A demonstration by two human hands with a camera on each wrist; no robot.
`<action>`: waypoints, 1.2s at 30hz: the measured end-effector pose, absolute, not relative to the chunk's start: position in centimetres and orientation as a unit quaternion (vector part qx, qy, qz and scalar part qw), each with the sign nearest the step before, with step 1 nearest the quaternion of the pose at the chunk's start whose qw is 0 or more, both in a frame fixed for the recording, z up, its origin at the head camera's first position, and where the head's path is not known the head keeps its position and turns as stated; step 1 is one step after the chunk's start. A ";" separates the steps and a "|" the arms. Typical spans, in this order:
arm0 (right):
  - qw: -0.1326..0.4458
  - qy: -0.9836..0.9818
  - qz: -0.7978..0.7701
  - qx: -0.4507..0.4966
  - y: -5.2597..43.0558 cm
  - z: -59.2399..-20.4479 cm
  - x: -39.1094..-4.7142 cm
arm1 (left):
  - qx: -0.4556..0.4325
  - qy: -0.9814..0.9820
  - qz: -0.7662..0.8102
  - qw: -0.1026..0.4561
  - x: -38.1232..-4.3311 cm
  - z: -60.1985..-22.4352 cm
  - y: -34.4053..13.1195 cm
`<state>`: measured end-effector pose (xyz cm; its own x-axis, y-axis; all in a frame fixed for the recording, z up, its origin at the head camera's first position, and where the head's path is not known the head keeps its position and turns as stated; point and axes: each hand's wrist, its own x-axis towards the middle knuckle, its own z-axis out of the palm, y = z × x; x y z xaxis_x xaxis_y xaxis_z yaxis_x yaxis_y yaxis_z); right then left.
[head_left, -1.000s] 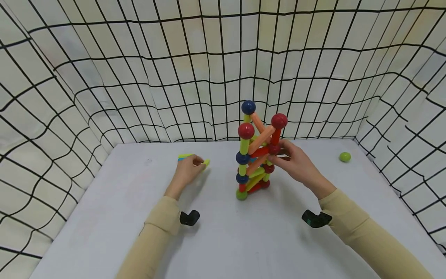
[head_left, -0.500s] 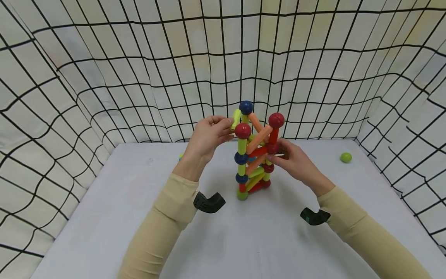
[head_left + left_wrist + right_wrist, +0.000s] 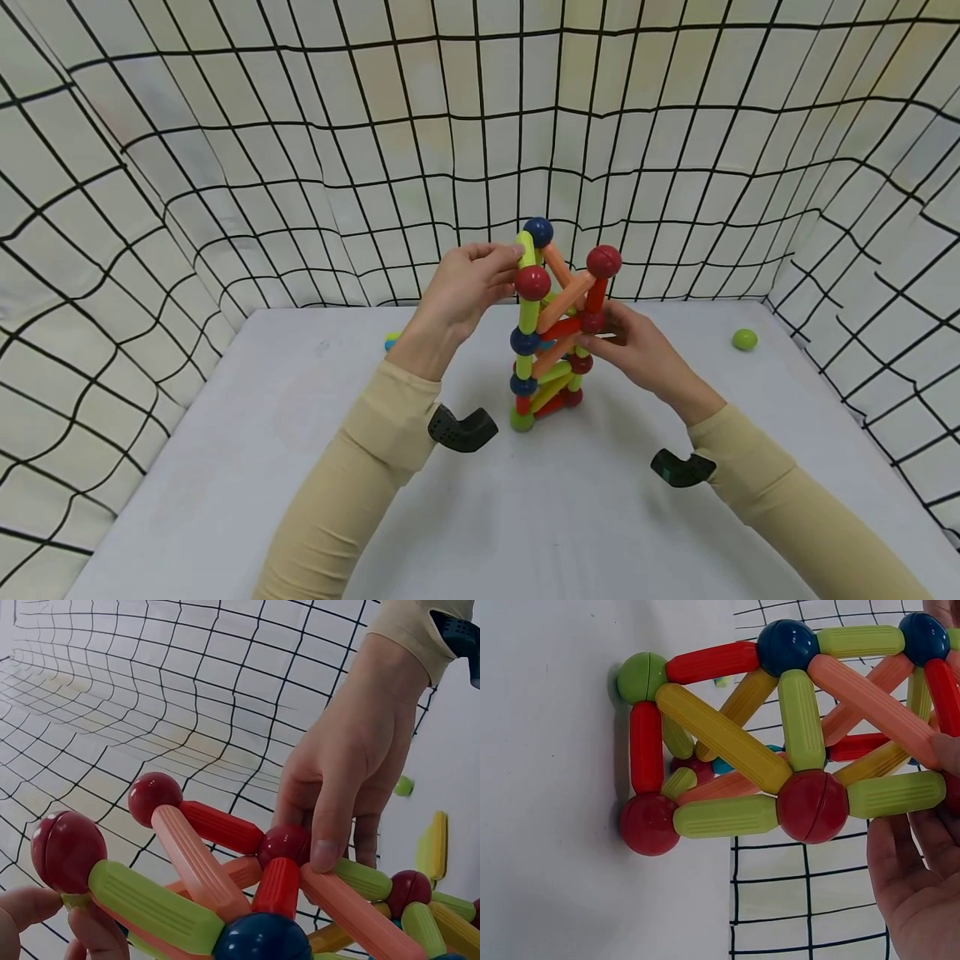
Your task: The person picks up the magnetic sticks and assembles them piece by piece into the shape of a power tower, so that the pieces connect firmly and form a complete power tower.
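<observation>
A tower of magnetic rods and balls (image 3: 527, 317) stands upright on the white table, built from red, blue and green balls with lime, red, orange and yellow rods. At its top left, my left hand (image 3: 468, 283) pinches a short lime rod (image 3: 527, 247), whose lower end meets a red ball (image 3: 533, 283) just in front of the top blue ball (image 3: 538, 232). Whether the rod's upper end touches that blue ball I cannot tell. On the tower's right side, my right hand (image 3: 637, 346) holds the frame by a dark red ball (image 3: 285, 844), thumb against an orange rod (image 3: 360, 911).
A loose green ball (image 3: 745, 339) lies at the table's back right. Blue and yellow pieces (image 3: 392, 340) lie behind my left wrist, partly hidden. Black netting (image 3: 360, 192) over white sheeting encloses the back and sides of the table (image 3: 562, 517).
My left hand has picked up the lime rod from the table's left and carried it up and right to the tower's top red ball. My right hand stays on the tower.
</observation>
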<state>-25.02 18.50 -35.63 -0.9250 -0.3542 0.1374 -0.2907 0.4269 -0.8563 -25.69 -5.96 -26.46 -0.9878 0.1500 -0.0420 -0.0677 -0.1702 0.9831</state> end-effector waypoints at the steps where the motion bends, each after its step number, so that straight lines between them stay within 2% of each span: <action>1: 0.032 0.844 -0.501 -0.191 18.5 -35.6 -25.0 | 0.035 0.642 0.762 0.072 -25.6 -26.3 -5.9; 16: 0.037 0.840 -0.509 -0.185 18.6 -35.8 -25.1 | 0.054 0.678 0.726 0.099 -25.9 -26.2 -5.5; 22: 0.035 0.842 -0.506 -0.182 18.6 -35.8 -25.0 | 0.057 0.687 0.719 0.089 -26.0 -26.4 -5.4; 25: 0.036 0.842 -0.507 -0.181 18.7 -35.9 -25.1 | 0.069 0.701 0.707 0.053 -25.2 -26.4 -5.3; 29: 0.038 0.838 -0.510 -0.189 19.0 -35.9 -25.2 | 0.119 0.747 0.653 -0.047 -23.2 -27.3 -5.0; 33: 0.047 0.837 -0.508 -0.196 19.0 -35.9 -25.3 | 0.165 0.793 0.569 -0.145 -21.3 -30.1 -4.9; 36: 0.052 0.840 -0.503 -0.197 19.0 -36.0 -25.3 | 0.177 0.827 0.505 -0.171 -20.3 -32.4 -4.7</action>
